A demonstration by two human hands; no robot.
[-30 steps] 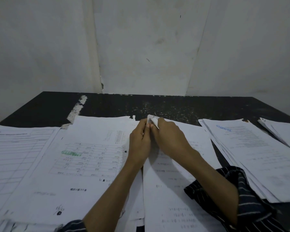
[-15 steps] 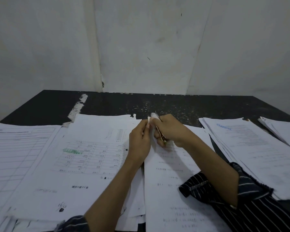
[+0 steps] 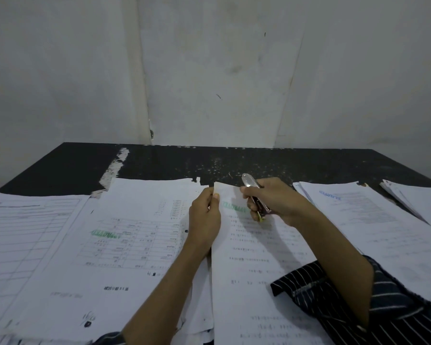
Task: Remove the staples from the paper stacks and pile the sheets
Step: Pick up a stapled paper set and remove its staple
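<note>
**Gripping the corner of the centre stack**

Big black table (image 3: 309, 165), papers all across it. There's a wide pile of sheets (image 3: 135, 232) on the left and more stacks (image 3: 358, 220) off to the right. Dead centre lies the paper stack (image 3: 254, 270), its far left corner raised. The left hand (image 3: 204, 217) pinches that corner between thumb and fingers. Just beside it, the right hand (image 3: 276, 200) has its fingers curled round a metal staple remover (image 3: 248, 182), silver tip pointing towards the wall.

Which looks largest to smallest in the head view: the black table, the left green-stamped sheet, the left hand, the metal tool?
Largest first:
black table
left green-stamped sheet
left hand, pinching the middle stack
metal tool, partly hidden in the right hand
Papers cover much of the table.
</note>
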